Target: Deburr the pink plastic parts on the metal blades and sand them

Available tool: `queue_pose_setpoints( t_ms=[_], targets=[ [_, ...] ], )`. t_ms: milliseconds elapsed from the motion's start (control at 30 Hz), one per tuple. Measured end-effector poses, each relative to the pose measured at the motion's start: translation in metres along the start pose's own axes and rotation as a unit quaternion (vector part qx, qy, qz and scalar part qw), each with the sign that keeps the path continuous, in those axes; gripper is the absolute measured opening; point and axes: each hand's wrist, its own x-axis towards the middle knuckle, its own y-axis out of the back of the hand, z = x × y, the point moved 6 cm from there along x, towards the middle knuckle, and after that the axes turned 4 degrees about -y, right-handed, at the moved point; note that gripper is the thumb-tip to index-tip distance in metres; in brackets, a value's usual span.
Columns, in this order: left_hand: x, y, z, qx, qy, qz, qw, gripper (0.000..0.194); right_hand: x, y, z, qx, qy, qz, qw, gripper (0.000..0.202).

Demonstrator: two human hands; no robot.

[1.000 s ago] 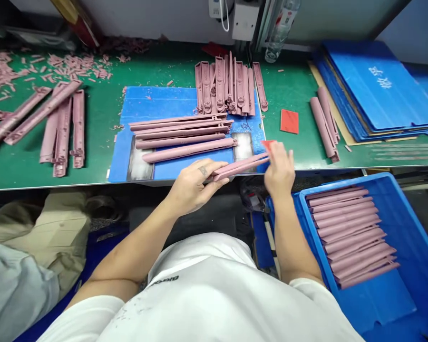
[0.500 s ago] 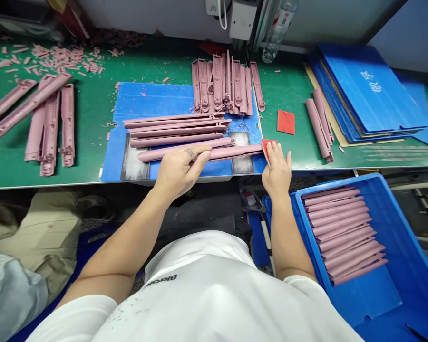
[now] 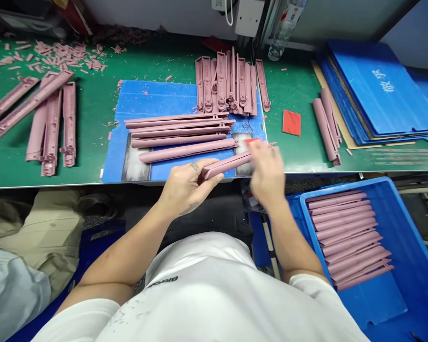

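My left hand [image 3: 183, 187] is closed on the near end of a long pink plastic part [image 3: 228, 164], which tilts up to the right over the table edge. Blurred by motion, my right hand [image 3: 269, 173] has its fingers closed on a red pad [image 3: 252, 141] against the part's far end. Several pink parts [image 3: 185, 150] lie lengthwise on the blue sheet [image 3: 157, 99], just beyond my left hand. Behind them a cluster of upright-lying pink parts [image 3: 221, 83] spans the sheet's back right corner.
A second red square [image 3: 291, 123] lies right of the sheet. Two pink parts [image 3: 326, 128] rest beside stacked blue sheets [image 3: 381, 90]. Below right, a blue bin [image 3: 406, 199] holds several pink parts. Pink scraps and parts occupy the left; a seated person's leg [image 3: 53, 223] shows below.
The part in my left hand has swung, its left end now nearer me and its right end raised. My right hand and the red pad have moved left along it.
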Motion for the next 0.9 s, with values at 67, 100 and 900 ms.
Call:
queue_pose_setpoints(
  t_ms=[67, 100, 900],
  targets=[
    [0.001, -0.001, -0.001, 0.026, -0.006, -0.008, 1.000, 0.037, -0.003, -0.005, -0.007, 0.016, 0.071, -0.041, 0.996, 0.068],
    [0.001, -0.002, -0.003, 0.041, -0.004, -0.015, 0.999, 0.038, -0.001, -0.007, 0.002, 0.010, 0.057, -0.051, 0.997, 0.070],
    [0.036, 0.049, -0.104, 0.292, -0.027, -0.099, 0.951, 0.071, 0.006, -0.031, 0.131, -0.076, -0.170, 0.048, 0.981, 0.081]
  ],
)
